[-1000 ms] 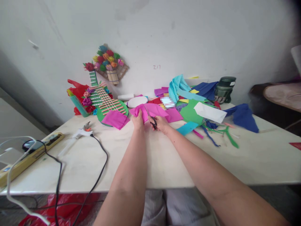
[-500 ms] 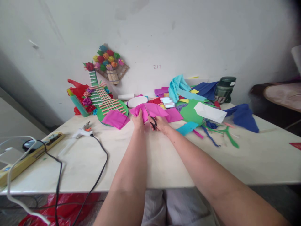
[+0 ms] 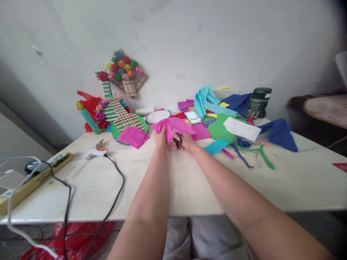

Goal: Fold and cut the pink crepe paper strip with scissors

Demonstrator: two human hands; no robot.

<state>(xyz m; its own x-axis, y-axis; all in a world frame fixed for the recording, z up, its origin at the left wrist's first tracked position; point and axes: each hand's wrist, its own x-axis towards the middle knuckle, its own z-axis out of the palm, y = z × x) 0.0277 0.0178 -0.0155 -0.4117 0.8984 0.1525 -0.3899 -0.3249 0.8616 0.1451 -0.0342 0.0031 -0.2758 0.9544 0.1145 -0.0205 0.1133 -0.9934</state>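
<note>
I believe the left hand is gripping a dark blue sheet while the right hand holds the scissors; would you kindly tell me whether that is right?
Not quite: the head view shows the left hand gripping a bright pink sheet, not a dark blue one. The right hand does hold the scissors.

The pink sheet (image 3: 179,125) gripped by the left hand (image 3: 161,137) looked like thin, matt, crinkled paper. The scissors (image 3: 178,141) in the right hand (image 3: 187,142) had smooth handles, apparently plastic, and slim metal blades. Below both grips, the tabletop (image 3: 189,187) was smooth with a faint sheen. Left of them, the glue gun (image 3: 94,153) seemed smooth plastic; nearer and lower, the red bag (image 3: 90,234) looked like glossy, wrinkled plastic.
</note>
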